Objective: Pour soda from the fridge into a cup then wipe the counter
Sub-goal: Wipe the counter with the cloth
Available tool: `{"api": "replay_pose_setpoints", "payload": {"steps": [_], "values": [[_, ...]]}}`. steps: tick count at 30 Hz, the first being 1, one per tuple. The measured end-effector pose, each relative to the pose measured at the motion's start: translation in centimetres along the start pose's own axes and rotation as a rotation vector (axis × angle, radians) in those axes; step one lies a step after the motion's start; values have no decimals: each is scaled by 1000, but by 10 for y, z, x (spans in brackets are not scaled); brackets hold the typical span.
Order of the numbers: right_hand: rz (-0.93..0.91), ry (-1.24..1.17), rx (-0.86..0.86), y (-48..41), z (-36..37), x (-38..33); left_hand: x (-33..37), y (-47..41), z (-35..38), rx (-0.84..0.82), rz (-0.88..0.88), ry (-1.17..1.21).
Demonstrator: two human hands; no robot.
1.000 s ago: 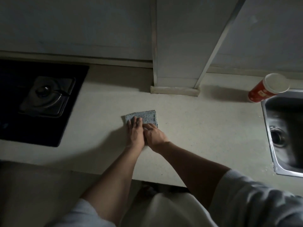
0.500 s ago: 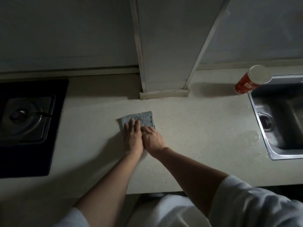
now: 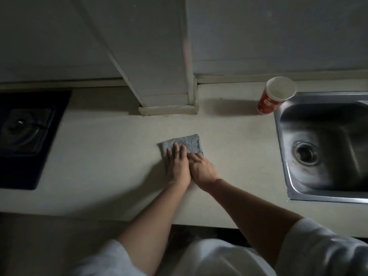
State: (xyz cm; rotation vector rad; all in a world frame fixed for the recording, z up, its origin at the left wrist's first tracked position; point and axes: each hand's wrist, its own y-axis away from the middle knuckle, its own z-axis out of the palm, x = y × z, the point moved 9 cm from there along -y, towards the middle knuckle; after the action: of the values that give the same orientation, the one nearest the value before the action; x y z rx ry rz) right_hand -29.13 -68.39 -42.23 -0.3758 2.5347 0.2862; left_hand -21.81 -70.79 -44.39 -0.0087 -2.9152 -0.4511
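We're over the pale, faintly speckled counter [image 3: 95, 160], and there's the cloth [image 3: 185, 143]: a small grey-blue rectangle with a nubbly weave, lying flat just in front of the boxed-in white column [image 3: 165, 76]. The left hand [image 3: 177, 166] lies on it palm down, fingers straight and together, pressing. The right hand [image 3: 203, 172] is tucked tight against it, its fingers laid out over the cloth's near right corner; nothing is pinched that we can see. White ribbed sleeves are pushed up both forearms.

Out to the right stands the red paper cup [image 3: 275, 96], white inside, upright on the counter by the back corner of the stainless steel sink [image 3: 282, 156], whose round drain sits in a shiny basin. Far left is the glossy black hob [image 3: 49, 156] with its burner. Nothing lies between cloth and cup.

Against half a second ago, the cloth and both hands have slid right along the counter, from under the column's left corner towards its right one, nearer the sink. The pose is unchanged.
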Motion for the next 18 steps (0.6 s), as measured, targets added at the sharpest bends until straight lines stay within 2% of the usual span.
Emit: {"api": "replay_pose_setpoints", "payload": {"steps": [6,11,14,18], "values": [[100,76,65,68,-76,109,151,10,26,-79,165,-13],[212,157,91,125,-110,189,256,23,49,-151,315,4],[309,200,49,156,-116,224,300,37,62,-179,393,-29],[310,265,94,171,-124,224,316,45,67,-187,435,-37]]}}
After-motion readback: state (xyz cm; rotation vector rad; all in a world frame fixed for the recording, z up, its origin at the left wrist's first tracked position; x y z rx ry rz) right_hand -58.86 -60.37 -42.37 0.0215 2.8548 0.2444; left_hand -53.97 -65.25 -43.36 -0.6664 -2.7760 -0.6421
